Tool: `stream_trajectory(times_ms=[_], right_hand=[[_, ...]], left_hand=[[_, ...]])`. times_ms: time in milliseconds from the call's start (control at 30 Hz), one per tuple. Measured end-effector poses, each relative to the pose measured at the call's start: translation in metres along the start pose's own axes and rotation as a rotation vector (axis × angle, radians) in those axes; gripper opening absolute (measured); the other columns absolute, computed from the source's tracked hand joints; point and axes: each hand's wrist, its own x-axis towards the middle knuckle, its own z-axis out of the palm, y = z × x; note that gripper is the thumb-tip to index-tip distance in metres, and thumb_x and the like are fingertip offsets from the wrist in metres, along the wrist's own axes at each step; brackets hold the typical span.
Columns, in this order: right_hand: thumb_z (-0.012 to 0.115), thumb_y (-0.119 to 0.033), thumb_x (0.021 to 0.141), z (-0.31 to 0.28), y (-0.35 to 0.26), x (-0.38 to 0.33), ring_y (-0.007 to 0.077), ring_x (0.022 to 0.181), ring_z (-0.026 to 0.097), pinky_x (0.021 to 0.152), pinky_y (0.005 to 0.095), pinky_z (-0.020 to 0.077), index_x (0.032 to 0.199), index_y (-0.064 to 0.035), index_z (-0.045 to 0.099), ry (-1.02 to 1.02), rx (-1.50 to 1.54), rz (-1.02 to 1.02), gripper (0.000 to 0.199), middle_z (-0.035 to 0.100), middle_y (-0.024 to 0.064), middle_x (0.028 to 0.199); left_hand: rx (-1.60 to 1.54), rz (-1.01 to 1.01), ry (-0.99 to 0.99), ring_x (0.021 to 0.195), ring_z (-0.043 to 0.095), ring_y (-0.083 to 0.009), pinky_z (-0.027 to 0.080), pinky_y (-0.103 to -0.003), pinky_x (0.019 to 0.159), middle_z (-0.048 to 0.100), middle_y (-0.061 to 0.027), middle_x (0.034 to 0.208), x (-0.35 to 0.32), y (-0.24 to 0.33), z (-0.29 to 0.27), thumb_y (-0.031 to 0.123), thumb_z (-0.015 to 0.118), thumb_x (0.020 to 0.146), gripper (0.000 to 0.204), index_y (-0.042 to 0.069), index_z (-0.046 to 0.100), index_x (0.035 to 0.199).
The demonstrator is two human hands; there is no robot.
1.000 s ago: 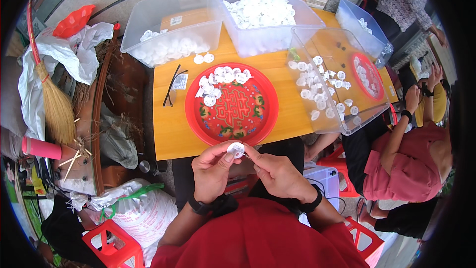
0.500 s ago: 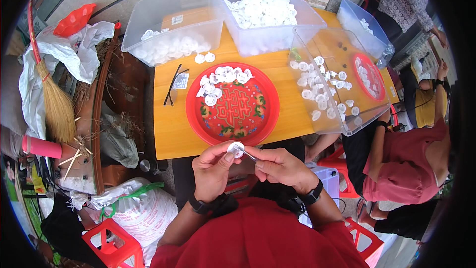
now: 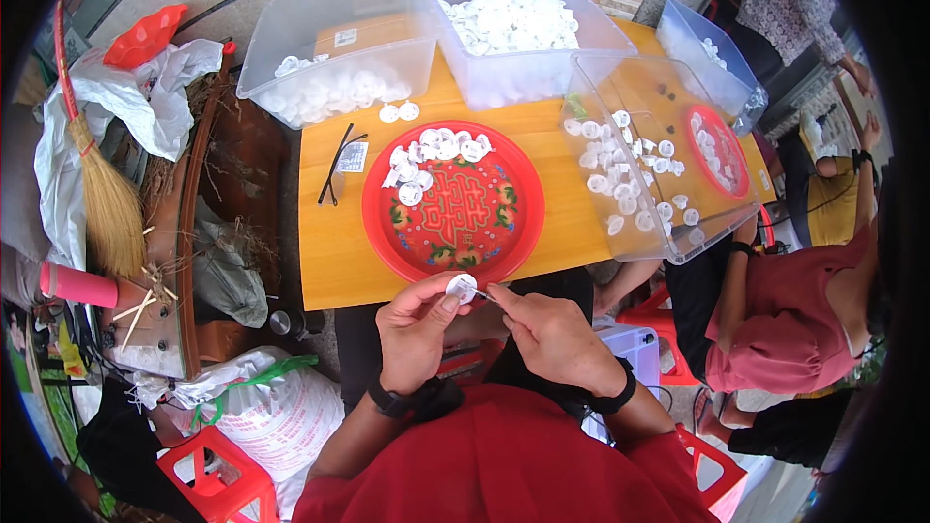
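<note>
Between the thumb and fingers of my left hand (image 3: 414, 324) is a small round white plastic piece (image 3: 461, 288), held just past the table's near edge. My right hand (image 3: 554, 337) pinches a thin metal tool (image 3: 483, 296), whose tip meets the white piece; its exact kind is too small to tell. In front of both hands sits a round red tray (image 3: 523, 250) with a patterned bottom. Several similar white pieces (image 3: 441, 147) are gathered along the tray's far and left sides.
Clear plastic bins (image 3: 254, 58) of white pieces stand along the far side of the wooden table (image 3: 325, 252). A further clear bin (image 3: 678, 254) lies at the right. Black glasses (image 3: 336, 165) rest left of the tray. A co-worker in a red top (image 3: 775, 329) sits at the right.
My right hand has turned and shifted slightly to the right, its knuckles now more on top. The white piece has tilted a little in my left hand.
</note>
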Motion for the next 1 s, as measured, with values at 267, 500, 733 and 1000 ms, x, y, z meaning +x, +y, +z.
stream_trajectory(times_ms=[267, 500, 733, 1000], right_hand=[[0.051, -0.006, 0.083, 0.002, 0.000, 0.000, 0.0321, 0.064, 0.059, 0.057, 0.0404, 0.0467, 0.121, -0.0004, 0.050, 0.012, -0.058, -0.023, 0.038, 0.056, 0.0151, 0.071], [0.053, -0.003, 0.077, 0.000, 0.002, 0.001, 0.0320, 0.064, 0.059, 0.055, 0.0402, 0.0475, 0.122, 0.0030, 0.046, -0.045, -0.109, -0.034, 0.046, 0.057, 0.0166, 0.072], [0.053, -0.003, 0.074, -0.002, -0.001, 0.002, 0.0330, 0.065, 0.061, 0.054, 0.0404, 0.0485, 0.123, 0.0049, 0.044, -0.077, -0.168, -0.049, 0.050, 0.058, 0.0187, 0.075], [0.053, -0.003, 0.073, -0.004, -0.011, 0.003, 0.0323, 0.064, 0.061, 0.056, 0.0388, 0.0490, 0.122, 0.0059, 0.045, -0.094, -0.284, -0.048, 0.050, 0.058, 0.0190, 0.077]], left_hand=[[0.058, -0.009, -0.002, 0.090, 0.062, -0.0190, 0.052, -0.029, 0.078, 0.062, -0.0159, 0.104, 0.000, 0.000, -0.001, -0.002, 0.057, 0.085, 0.023, -0.005, 0.058, 0.108], [0.053, 0.004, -0.026, 0.090, 0.062, -0.0197, 0.052, -0.030, 0.078, 0.062, -0.0165, 0.103, 0.001, -0.003, -0.002, -0.004, 0.056, 0.085, 0.023, -0.005, 0.057, 0.108], [0.069, 0.039, -0.028, 0.091, 0.062, -0.0212, 0.053, -0.031, 0.077, 0.062, -0.0171, 0.104, 0.001, -0.003, 0.000, -0.007, 0.055, 0.085, 0.023, -0.006, 0.057, 0.107], [0.097, 0.063, -0.038, 0.090, 0.062, -0.0211, 0.052, -0.031, 0.078, 0.062, -0.0171, 0.104, 0.001, -0.003, -0.002, -0.006, 0.055, 0.084, 0.022, -0.006, 0.057, 0.107]])
